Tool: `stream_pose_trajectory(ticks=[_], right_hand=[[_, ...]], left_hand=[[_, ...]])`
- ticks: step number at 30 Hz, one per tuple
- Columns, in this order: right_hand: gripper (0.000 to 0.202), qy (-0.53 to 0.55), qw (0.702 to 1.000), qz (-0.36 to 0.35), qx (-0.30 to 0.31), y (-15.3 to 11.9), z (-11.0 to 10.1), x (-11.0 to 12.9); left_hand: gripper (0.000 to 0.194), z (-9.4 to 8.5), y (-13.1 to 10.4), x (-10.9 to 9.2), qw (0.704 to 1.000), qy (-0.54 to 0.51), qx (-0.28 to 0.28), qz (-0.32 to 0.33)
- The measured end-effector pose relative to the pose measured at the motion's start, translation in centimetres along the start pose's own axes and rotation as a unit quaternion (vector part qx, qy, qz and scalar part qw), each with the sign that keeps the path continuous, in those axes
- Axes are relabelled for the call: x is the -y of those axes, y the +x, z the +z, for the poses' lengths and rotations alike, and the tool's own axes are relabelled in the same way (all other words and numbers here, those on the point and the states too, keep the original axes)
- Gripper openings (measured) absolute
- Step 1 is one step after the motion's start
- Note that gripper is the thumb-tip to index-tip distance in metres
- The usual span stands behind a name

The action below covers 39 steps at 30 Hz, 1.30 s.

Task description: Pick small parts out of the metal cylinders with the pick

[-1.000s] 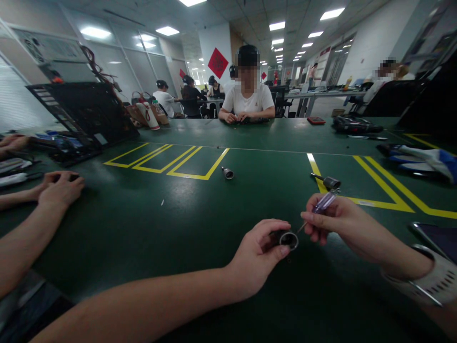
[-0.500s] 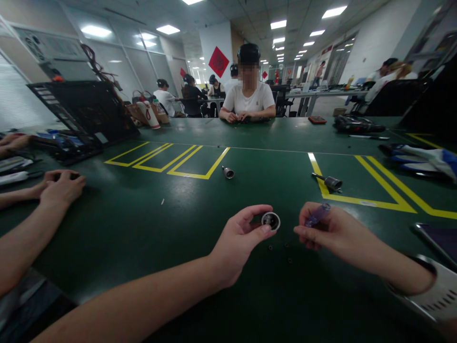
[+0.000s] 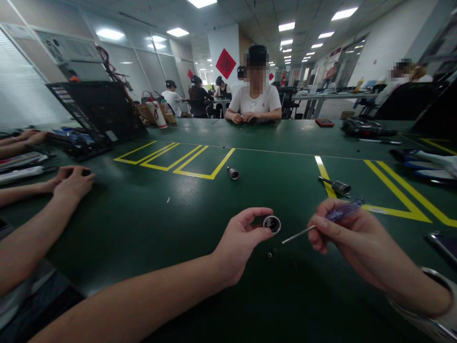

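Thumb and fingers of my left hand are closed around a hollow, cup-shaped metal part, its open rim facing me. My right hand grips a screwdriver by its translucent purple handle. Its thin shaft points left and down, with the tip just right of the metal part and apart from it. Under the hands, a few tiny ring-like pieces lie on the green table. Further off are a small metal cup with a stem and a larger metal cylinder with a shaft.
Yellow tape marks bays on the tabletop. At the left, a co-worker's hands hold something dark. Opposite sits a person in a white shirt. A dark device lies near the right edge, with blue-and-white items beyond.
My right hand has moved right and turned, so the screwdriver's shaft now shows. The left hand still holds the metal part. The small pieces below have shifted slightly.
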State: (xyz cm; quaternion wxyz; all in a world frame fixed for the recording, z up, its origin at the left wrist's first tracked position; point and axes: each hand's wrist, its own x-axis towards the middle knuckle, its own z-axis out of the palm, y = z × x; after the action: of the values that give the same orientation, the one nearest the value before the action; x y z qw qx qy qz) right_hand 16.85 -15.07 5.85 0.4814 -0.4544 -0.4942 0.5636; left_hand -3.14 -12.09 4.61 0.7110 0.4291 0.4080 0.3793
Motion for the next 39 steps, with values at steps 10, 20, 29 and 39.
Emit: stream_pose_trajectory(ticks=[10, 20, 29, 39], right_hand=[[0.015, -0.182, 0.98, 0.018, 0.084, -0.5, 2.4, -1.0], [0.013, -0.335, 0.935, -0.056, 0.103, -0.7, 2.4, -1.6], [0.033, -0.559, 0.696, -0.428, 0.139, -2.7, 3.3, -2.2], [0.031, -0.554, 0.651, -0.519, -0.007, -3.2, 3.1, -3.0]], left_hand=[[0.035, -0.1, 0.4, 0.2, 0.999, -0.021, -0.025, 0.02], [0.034, 0.2, 0.3, 0.0, 0.999, -0.022, -0.032, 0.01], [0.034, -0.1, 0.8, -0.1, 0.996, -0.022, -0.067, 0.049], [0.035, -0.2, 0.6, 0.0, 0.996, 0.029, -0.056, 0.058]])
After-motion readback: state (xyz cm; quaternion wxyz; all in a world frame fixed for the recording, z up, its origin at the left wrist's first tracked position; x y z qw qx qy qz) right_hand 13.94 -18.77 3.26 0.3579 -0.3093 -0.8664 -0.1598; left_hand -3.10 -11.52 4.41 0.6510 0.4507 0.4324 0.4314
